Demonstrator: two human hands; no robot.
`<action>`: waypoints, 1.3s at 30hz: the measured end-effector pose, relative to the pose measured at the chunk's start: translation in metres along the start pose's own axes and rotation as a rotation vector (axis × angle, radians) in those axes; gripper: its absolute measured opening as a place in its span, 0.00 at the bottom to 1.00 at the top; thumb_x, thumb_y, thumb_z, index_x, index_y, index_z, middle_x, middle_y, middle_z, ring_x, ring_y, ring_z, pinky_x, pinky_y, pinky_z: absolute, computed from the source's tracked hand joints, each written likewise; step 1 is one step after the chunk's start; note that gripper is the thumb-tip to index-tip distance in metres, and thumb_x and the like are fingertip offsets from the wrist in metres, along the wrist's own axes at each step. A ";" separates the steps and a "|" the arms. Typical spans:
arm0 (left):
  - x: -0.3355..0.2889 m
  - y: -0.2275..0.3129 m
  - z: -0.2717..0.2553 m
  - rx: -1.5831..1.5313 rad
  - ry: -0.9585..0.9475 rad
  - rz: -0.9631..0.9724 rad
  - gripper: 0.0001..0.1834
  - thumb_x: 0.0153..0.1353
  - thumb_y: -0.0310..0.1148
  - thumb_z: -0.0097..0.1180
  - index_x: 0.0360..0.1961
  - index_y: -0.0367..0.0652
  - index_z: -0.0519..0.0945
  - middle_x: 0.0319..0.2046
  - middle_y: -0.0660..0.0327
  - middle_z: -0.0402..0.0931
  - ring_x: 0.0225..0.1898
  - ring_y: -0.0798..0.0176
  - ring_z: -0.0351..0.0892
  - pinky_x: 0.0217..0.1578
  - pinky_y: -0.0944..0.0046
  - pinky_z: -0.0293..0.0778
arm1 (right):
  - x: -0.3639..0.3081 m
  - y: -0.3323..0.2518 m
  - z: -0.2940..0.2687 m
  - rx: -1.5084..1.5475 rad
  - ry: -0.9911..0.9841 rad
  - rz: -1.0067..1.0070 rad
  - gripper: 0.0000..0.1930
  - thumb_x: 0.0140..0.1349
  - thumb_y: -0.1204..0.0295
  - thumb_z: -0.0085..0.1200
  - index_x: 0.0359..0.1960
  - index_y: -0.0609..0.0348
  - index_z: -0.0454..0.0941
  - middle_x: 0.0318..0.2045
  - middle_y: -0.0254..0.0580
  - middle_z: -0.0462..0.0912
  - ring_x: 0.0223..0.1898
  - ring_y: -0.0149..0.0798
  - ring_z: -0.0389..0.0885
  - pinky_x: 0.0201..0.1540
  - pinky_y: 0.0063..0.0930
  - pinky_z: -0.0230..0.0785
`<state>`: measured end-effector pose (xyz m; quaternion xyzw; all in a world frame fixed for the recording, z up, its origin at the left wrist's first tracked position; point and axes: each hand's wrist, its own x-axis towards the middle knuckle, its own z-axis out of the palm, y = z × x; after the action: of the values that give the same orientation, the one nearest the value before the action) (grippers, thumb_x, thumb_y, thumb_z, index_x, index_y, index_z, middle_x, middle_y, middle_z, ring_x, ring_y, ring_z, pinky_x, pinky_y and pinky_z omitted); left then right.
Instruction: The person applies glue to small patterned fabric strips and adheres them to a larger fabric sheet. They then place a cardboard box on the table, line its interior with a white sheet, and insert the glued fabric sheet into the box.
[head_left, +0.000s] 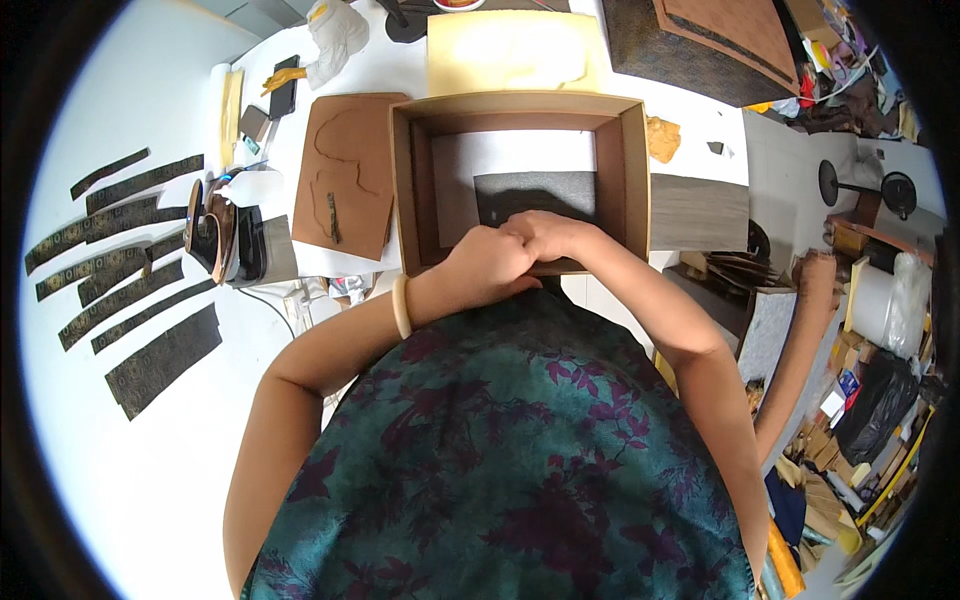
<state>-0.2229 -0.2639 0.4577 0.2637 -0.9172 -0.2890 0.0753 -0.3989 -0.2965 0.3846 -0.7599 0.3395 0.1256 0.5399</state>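
Observation:
A rectangular brown board box frame [400, 180] stands on the table in front of me, its top uncovered. Inside it show a white surface and a dark grey sheet [540, 190]. My left hand [487, 265], with a cream bangle [402, 307] at the wrist, is closed at the frame's near side. Against its fingertips rests my right hand [552, 238], also closed with curled fingers. Both are over the near wall [560, 267]; whatever lies between the fingers is hidden.
Left of the frame lie brown boards [345, 180] with a cord on top. A yellow sheet [515, 50] lies behind, and a dark patterned box [690, 50] stands far right. Patterned strips [120, 225] are at left. What looks like another person's forearm [800, 350] shows at right.

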 end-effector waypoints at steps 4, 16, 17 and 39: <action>-0.001 -0.006 0.027 0.125 -0.067 0.107 0.08 0.53 0.34 0.61 0.28 0.40 0.78 0.26 0.54 0.80 0.28 0.50 0.84 0.27 0.54 0.81 | 0.005 0.013 0.010 -0.206 0.008 0.049 0.22 0.63 0.65 0.51 0.60 0.44 0.78 0.59 0.45 0.79 0.59 0.52 0.78 0.62 0.43 0.70; -0.002 -0.001 0.031 0.120 0.043 0.160 0.04 0.47 0.29 0.59 0.22 0.39 0.79 0.23 0.54 0.80 0.27 0.52 0.84 0.25 0.56 0.81 | 0.003 -0.005 0.009 -0.220 -0.133 0.191 0.25 0.73 0.59 0.39 0.71 0.22 0.66 0.65 0.43 0.76 0.67 0.54 0.70 0.69 0.78 0.46; -0.003 0.000 0.032 0.127 0.018 0.138 0.04 0.46 0.29 0.59 0.22 0.40 0.79 0.23 0.54 0.80 0.27 0.52 0.84 0.25 0.56 0.80 | 0.000 -0.007 0.010 -0.232 -0.113 0.187 0.25 0.73 0.59 0.39 0.70 0.22 0.67 0.64 0.43 0.76 0.67 0.54 0.70 0.68 0.78 0.46; 0.054 0.022 0.056 0.199 -0.123 0.283 0.09 0.47 0.32 0.60 0.26 0.36 0.81 0.18 0.52 0.82 0.23 0.51 0.86 0.23 0.53 0.80 | -0.068 0.028 0.004 -0.934 0.232 0.718 0.42 0.58 0.70 0.60 0.71 0.77 0.55 0.71 0.76 0.55 0.71 0.71 0.59 0.74 0.46 0.54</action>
<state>-0.2940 -0.2499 0.4236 0.1201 -0.9721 -0.1990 0.0325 -0.4663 -0.2727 0.4004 -0.7633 0.5406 0.3523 0.0320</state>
